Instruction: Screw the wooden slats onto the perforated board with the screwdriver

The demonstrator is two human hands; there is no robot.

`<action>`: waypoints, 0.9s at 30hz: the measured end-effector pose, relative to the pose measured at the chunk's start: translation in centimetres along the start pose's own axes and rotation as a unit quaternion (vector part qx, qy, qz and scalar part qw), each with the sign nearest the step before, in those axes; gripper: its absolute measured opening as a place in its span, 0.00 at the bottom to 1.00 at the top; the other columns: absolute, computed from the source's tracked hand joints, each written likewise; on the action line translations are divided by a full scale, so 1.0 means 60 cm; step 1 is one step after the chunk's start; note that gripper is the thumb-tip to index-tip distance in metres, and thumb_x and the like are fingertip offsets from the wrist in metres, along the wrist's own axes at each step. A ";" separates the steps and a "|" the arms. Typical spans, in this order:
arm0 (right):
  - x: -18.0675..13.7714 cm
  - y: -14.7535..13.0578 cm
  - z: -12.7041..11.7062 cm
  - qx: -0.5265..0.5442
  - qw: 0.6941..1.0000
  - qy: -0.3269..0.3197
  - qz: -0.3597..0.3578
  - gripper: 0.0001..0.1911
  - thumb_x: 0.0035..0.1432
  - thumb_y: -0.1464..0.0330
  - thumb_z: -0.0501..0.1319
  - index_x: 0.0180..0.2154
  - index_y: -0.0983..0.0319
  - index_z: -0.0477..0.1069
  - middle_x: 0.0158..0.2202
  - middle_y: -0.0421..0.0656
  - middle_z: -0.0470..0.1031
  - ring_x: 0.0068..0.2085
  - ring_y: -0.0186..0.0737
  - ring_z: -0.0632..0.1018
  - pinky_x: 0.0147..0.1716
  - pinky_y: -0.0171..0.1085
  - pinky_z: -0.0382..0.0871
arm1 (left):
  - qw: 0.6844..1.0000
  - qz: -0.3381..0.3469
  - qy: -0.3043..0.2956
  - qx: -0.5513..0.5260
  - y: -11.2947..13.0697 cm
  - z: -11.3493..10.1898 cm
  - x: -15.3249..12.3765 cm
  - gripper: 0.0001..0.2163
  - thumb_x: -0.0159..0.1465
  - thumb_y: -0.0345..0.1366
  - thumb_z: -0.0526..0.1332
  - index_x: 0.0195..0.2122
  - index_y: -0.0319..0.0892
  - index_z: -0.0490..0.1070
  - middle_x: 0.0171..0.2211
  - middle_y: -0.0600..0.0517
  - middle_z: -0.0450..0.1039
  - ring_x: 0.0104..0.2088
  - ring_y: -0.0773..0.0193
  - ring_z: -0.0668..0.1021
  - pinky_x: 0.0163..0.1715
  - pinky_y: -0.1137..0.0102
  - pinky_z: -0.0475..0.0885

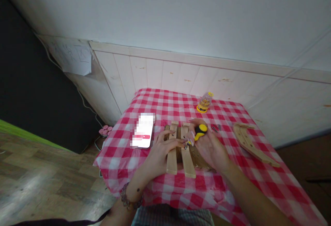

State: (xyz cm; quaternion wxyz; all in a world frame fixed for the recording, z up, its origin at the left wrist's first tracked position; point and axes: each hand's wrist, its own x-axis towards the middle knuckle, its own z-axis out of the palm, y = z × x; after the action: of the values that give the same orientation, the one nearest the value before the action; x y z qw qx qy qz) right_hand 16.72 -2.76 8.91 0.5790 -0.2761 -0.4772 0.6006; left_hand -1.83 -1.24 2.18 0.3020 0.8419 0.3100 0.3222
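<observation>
Two pale wooden slats lie side by side across a brown wooden piece on the table. My left hand is closed over the left slat, and its fingertips reach to the right slat, close to the screwdriver tip. A short yellow and black screwdriver is in my right hand, tilted down toward the right slat. Its tip is near a small dark spot there; whether that is a screw or a hole I cannot tell. The fingers partly hide the shaft.
Left of the slats lies a lit phone. A clear container with yellow ends stands at the back. Small dark metal pieces lie right of my hand, and a curved wooden part with holes lies farther right. A red-white checked cloth covers the table.
</observation>
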 end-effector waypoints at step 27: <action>-0.008 -0.007 -0.009 -0.070 0.996 -0.044 -0.025 0.18 0.64 0.48 0.62 0.37 0.55 0.74 0.29 0.40 0.68 0.31 0.40 0.70 0.34 0.41 0.71 | 1.000 -0.008 -0.002 -0.003 0.001 0.000 -0.001 0.24 0.53 0.44 0.76 0.50 0.49 0.77 0.56 0.47 0.78 0.64 0.41 0.66 0.64 0.47 0.60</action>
State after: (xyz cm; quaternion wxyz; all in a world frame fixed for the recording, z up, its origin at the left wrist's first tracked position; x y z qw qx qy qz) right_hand 17.46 -3.12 9.00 0.5515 -0.2769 -0.5503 0.5624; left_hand -1.85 -1.35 2.21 0.3074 0.8395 0.3148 0.3187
